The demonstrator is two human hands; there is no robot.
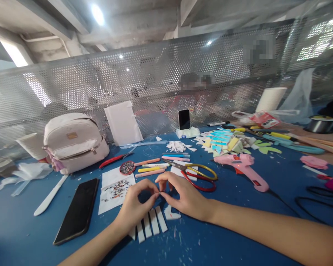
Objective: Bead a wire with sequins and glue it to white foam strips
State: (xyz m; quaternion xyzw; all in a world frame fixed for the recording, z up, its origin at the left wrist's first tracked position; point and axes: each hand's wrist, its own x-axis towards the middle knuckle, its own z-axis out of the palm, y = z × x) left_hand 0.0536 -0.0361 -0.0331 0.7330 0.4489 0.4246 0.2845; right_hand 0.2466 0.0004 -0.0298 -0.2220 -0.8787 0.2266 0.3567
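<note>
My left hand (138,201) and my right hand (187,195) meet fingertip to fingertip over the blue table. Both pinch at the same spot; whatever sits between the fingertips is too small to make out. Beneath them lie several white strips (154,221) side by side, partly covered by my left hand. A white cut-out piece (172,213) rests by my right hand. Left of my hands, a sheet of white paper (105,201) carries small dark bits (118,189). Just beyond my right hand are scissors (188,170) with one yellow and one red handle loop.
A black phone (77,210) lies left, near a white knife-shaped tool (50,195). Several markers (151,170) and a round red dish (127,168) stand ahead. Right are a pink glue gun (242,166) with its cord and a foam scrap pile (224,140). A backpack (74,144) sits back left.
</note>
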